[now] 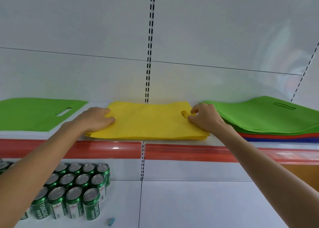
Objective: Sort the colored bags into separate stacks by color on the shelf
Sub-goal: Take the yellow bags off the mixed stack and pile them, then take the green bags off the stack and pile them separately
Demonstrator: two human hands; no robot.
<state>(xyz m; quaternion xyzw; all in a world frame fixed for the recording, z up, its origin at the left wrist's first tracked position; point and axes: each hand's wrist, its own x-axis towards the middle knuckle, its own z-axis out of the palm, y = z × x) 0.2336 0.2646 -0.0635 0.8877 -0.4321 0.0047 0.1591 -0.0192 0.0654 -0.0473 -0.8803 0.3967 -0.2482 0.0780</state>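
- Shelf (181,151): upper level, three bag groups lying flat on it, left to right.
- Mixed pile (269,117), far right: green on top, with red and blue edges showing underneath. I judge this as unsorted, so most of the task is left.
- Green stack (34,113), far left: flat, apart from the yellow. I can't tell how many layers it has.
- Yellow stack (148,122), centre: its near edge sits right at the shelf front and its right corner is just beside the mixed pile.
- Cans (76,189): green block on the lower shelf, near left, under my left arm.
- Left hand (96,119): fingers nearly straight, pressing the stack's left edge and gripping nothing.
- Right hand (205,119): thumb and forefinger pinch the yellow fabric by the handle slot.
- Small blue bit (111,221): lower shelf, near; I can't tell what it is.
- Risk: if I tug right, the thin layers could shear and fan out.
- Risk: if I pull toward me, the stack could slide off the front onto the cans.
- Risk: my right wrist could drag the mixed pile's edge.
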